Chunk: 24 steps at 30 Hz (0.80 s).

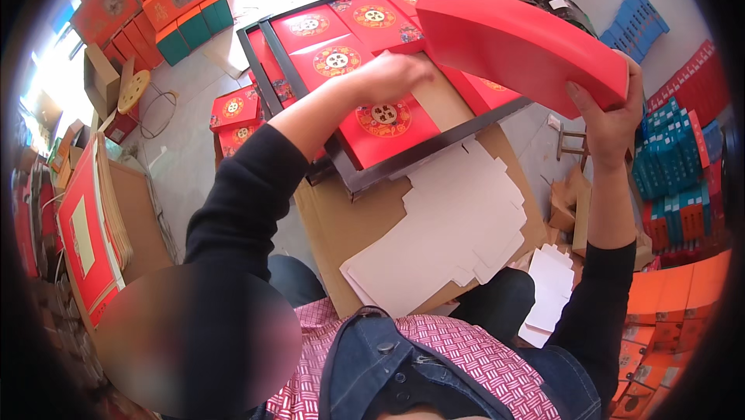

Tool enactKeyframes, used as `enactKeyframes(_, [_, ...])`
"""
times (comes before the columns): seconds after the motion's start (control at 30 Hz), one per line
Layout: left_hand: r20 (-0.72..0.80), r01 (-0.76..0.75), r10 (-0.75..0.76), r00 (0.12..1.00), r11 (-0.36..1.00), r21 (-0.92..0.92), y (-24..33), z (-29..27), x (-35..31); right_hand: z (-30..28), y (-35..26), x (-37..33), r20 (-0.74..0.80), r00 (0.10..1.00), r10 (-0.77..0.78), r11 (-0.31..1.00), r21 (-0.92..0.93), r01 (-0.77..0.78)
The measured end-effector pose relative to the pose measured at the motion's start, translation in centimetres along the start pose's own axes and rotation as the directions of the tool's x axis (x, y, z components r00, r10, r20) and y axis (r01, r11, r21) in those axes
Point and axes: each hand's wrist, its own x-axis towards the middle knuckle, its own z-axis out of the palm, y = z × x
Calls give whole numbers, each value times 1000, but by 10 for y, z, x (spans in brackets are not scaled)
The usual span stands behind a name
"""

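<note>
At upper right, the right hand [613, 121] grips a long, plain red box [516, 51] by its right end; the left hand [397, 77], loosely curled, grasp unclear, is over red printed boxes [336, 61] in a black-rimmed tray [434, 152]; centrally, flat white card sheets [442, 226] overlie brown cardboard [322, 214]
</note>
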Motion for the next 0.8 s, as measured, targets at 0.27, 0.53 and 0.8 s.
enactKeyframes(0.27, [64,211,-234,970,945,251,23,-8,-50,54,45,-32,314,944,-105,968,-187,169])
enactKeyframes(0.53, [146,279,-319,936,929,242,26,-24,-59,65,56,-36,482,812,-329,852,-220,476])
enactKeyframes(0.8, [155,278,-321,934,929,244,25,-20,-61,101,60,-30,697,653,-297,717,-288,635])
